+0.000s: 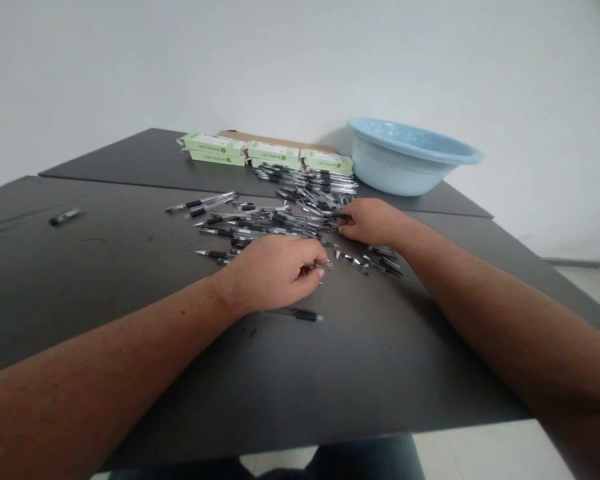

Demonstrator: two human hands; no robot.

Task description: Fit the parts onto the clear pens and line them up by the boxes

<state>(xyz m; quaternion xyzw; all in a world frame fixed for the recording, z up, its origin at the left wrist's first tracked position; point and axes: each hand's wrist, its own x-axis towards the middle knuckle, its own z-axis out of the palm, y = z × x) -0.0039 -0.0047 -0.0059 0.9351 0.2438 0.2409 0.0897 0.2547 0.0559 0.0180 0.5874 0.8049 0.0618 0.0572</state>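
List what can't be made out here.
Head view: floor of the blue basin, hidden by its near wall.
Head view: inside the left hand, hidden by its fingers.
Head view: print on the green boxes, too small.
Head view: legs, cut off by the bottom edge.

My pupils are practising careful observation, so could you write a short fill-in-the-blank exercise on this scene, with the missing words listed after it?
1. The large round basin at the back is light ____.
2. The small boxes beside it stand in ____ stacks, side by side.
3. The hand nearer the basin is the person's ____ one.
4. The single pen lying closest to the camera is nearer the person's ____ hand.

Missing words: blue; three; right; left.
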